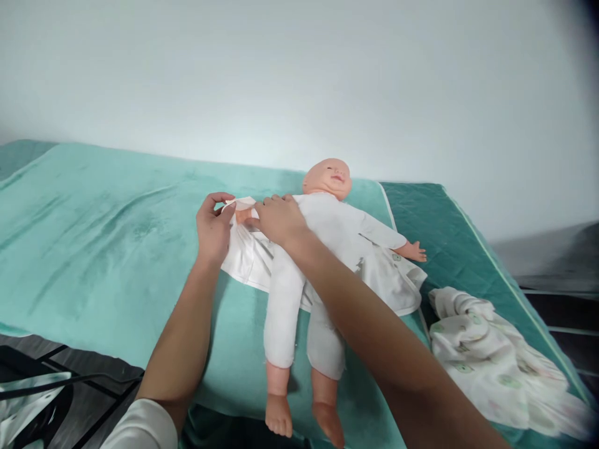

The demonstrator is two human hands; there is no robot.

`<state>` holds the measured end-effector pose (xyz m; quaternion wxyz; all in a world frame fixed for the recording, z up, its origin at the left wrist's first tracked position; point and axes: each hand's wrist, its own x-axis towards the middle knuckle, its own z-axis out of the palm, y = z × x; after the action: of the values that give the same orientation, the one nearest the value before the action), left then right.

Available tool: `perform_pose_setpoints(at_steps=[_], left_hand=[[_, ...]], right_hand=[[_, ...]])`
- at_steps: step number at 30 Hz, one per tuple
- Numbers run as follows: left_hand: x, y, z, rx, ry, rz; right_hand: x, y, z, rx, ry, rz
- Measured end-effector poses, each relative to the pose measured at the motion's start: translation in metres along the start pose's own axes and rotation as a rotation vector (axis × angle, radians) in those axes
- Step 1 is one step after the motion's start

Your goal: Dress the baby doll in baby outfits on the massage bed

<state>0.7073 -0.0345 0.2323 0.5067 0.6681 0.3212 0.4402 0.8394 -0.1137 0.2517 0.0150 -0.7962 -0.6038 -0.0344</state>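
Note:
A baby doll [327,218] with a white cloth body lies on its back, head toward the wall and bare feet toward me. A thin white garment [250,265] is spread beneath it, showing at both sides of the hips. At the doll's arm on the left of the view, my left hand [214,227] pinches the edge of the white cloth between thumb and fingers. My right hand [279,219] is wrapped over that same arm, thumb by the doll's wrist. The doll's small hand [242,216] shows partly between my hands. Its other arm stretches out to the right.
A light green blanket [116,249] covers most of the padded surface, with a darker green quilted cover [421,206] at the right. A crumpled white patterned cloth [486,355] lies at the right edge. Behind stands a pale wall [262,81]. Black metal bars [93,377] show at lower left.

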Motion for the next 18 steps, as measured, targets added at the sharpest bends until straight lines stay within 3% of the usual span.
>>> perform_pose_setpoints(at_steps=[6,11,18], left_hand=[[-0.01,0.009,0.013,-0.159,-0.165,0.015],[-0.013,0.01,0.015,-0.18,-0.17,0.008],[-0.03,0.014,0.03,-0.234,-0.281,-0.014]], right_hand=[[-0.003,0.001,0.0,-0.026,0.003,-0.034],[-0.004,0.002,-0.001,-0.022,-0.021,-0.05],[-0.005,0.003,0.0,-0.004,-0.05,-0.071]])
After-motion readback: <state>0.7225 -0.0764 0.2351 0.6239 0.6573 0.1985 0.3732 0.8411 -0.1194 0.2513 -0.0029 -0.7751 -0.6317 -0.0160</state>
